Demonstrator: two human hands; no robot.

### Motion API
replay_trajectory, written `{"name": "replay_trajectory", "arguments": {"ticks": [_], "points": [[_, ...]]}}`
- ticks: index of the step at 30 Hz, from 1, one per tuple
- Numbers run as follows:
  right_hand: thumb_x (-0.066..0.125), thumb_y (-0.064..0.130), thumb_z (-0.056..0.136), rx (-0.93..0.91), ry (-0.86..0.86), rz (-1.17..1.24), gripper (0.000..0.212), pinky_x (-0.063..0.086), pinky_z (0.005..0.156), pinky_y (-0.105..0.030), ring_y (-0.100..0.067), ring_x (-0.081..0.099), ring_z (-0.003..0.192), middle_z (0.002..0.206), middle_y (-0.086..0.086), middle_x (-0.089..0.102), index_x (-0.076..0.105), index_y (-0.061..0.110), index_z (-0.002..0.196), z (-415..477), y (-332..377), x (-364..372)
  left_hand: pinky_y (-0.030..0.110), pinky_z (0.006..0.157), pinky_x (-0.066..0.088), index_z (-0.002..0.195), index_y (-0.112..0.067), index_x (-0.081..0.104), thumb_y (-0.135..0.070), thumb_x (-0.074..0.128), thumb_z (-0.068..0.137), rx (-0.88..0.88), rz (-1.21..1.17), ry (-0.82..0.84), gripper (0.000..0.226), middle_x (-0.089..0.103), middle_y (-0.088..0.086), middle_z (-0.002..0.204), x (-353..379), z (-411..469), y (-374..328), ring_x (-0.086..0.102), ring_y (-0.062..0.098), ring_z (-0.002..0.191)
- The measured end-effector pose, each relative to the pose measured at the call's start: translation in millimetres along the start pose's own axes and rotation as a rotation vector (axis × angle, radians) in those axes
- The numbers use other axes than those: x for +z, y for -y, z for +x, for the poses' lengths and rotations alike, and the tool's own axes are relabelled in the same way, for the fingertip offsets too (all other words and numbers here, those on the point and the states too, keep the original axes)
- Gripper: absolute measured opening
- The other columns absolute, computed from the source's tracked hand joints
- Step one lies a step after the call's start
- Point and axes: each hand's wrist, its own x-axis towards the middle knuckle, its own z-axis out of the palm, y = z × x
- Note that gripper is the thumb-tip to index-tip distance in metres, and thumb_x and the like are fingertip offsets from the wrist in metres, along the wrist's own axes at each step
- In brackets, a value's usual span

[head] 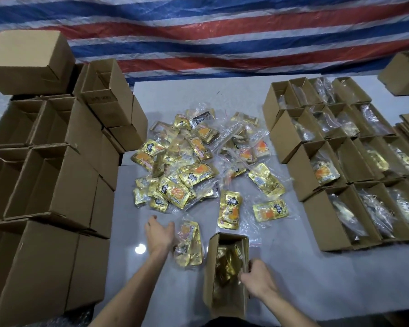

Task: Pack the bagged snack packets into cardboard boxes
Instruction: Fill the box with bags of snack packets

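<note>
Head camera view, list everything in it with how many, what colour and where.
open box: one, brown cardboard, near edge of the table, gold packets inside
bagged snack packets: many in a loose pile, gold and orange in clear bags, table centre
single bag: one, gold packets, just left of the open box
empty boxes: many stacked, brown, left side
filled boxes: over a dozen in rows, brown, right side
table: one, pale grey
tarp: one, red, white and blue stripes, behind
left hand: touches the single bag
right hand: grips the open box's right wall
</note>
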Motion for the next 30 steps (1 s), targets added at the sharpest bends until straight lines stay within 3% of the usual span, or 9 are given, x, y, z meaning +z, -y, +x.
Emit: {"name": "replay_trajectory", "arguments": {"ticks": [3,7,11,15,18,20,23,27,30], "points": [[0.068,0.034,0.084,0.014,-0.074,-0.055,0.029,0.042,0.05,-0.023,-0.01,0.056,0.06,0.063,0.005,0.059,0.053,0.017,0.066,-7.2,-3.3,-2.5,0.045,0.107,0.042,0.143,-0.003,0.039,-0.031,0.061,0.096,-0.004,0.108,0.046,0.059,0.047,0.017,0.144,0.1,23.9,-0.5,0.049,0.034,0.128],[0.068,0.022,0.082,0.008,-0.143,-0.036,0.044,0.031,0.038,-0.018,-0.002,0.04,0.037,0.034,0.005,0.042,0.042,0.014,0.048,-17.2,-7.3,-6.8,0.042,0.097,0.049,0.123,0.001,0.054,-0.039,0.054,0.099,-0.064,0.258,0.164,0.047,0.062,0.02,0.123,-0.8,47.5,2.7,0.06,0.035,0.112],[0.065,0.021,0.084,0.036,-0.137,-0.014,0.032,0.04,0.056,-0.029,-0.015,0.054,0.058,0.056,0.002,0.054,0.052,0.015,0.056,-24.1,-9.6,-7.3,0.038,0.086,0.055,0.089,0.002,0.067,-0.034,0.054,0.1,-0.027,0.243,0.216,0.04,0.07,0.016,0.078,5.7,59.0,-5.1,0.068,0.028,0.078],[0.065,0.027,0.09,0.033,-0.145,0.012,0.032,0.046,0.063,-0.032,-0.023,0.062,0.071,0.066,-0.002,0.059,0.051,0.017,0.062,-25.8,-7.1,-3.5,0.041,0.085,0.051,0.111,0.006,0.06,-0.006,0.061,0.09,-0.006,0.276,0.268,0.024,0.07,0.023,0.098,14.1,58.4,-11.1,0.067,0.035,0.095],[0.064,0.026,0.09,0.035,-0.12,-0.007,0.034,0.04,0.058,-0.028,-0.019,0.057,0.066,0.062,0.002,0.054,0.048,0.018,0.061,-20.9,-4.1,-1.5,0.044,0.079,0.054,0.089,0.0,0.056,0.007,0.054,0.088,0.003,0.261,0.288,0.008,0.062,0.019,0.081,15.5,50.0,-14.0,0.064,0.032,0.084],[0.063,0.025,0.089,0.026,-0.111,-0.018,0.033,0.04,0.059,-0.027,-0.02,0.058,0.067,0.061,0.002,0.054,0.047,0.018,0.061,-18.1,-0.9,-1.1,0.039,0.06,0.05,0.069,-0.004,0.049,0.008,0.051,0.085,0.002,0.235,0.336,0.021,0.049,0.013,0.064,12.7,43.3,-17.5,0.055,0.027,0.064],[0.062,0.024,0.086,0.001,-0.096,-0.015,0.031,0.05,0.059,-0.03,-0.023,0.065,0.066,0.059,-0.002,0.057,0.047,0.018,0.06,-15.4,4.3,-2.3,0.024,0.042,0.036,0.064,-0.008,0.046,0.006,0.05,0.083,-0.059,0.122,0.406,0.024,0.042,0.008,0.052,1.5,28.1,-23.4,0.043,0.019,0.038],[0.062,0.024,0.086,-0.05,-0.081,0.002,0.028,0.059,0.062,-0.037,-0.025,0.068,0.059,0.06,-0.006,0.061,0.048,0.017,0.063,-13.0,11.5,-2.3,0.021,0.05,0.025,0.054,-0.012,0.036,0.01,0.041,0.077,-0.079,0.0,0.425,0.032,0.032,0.006,0.05,-14.0,2.7,-24.6,0.033,0.018,0.043],[0.063,0.022,0.086,-0.078,-0.076,0.035,0.026,0.062,0.063,-0.042,-0.024,0.069,0.059,0.065,-0.012,0.066,0.051,0.015,0.064,-10.0,15.7,2.4,0.015,0.042,0.022,0.036,-0.017,0.038,0.015,0.037,0.076,-0.051,-0.07,0.418,0.051,0.036,0.001,0.038,-24.6,-22.5,-19.8,0.035,0.017,0.042]]}}
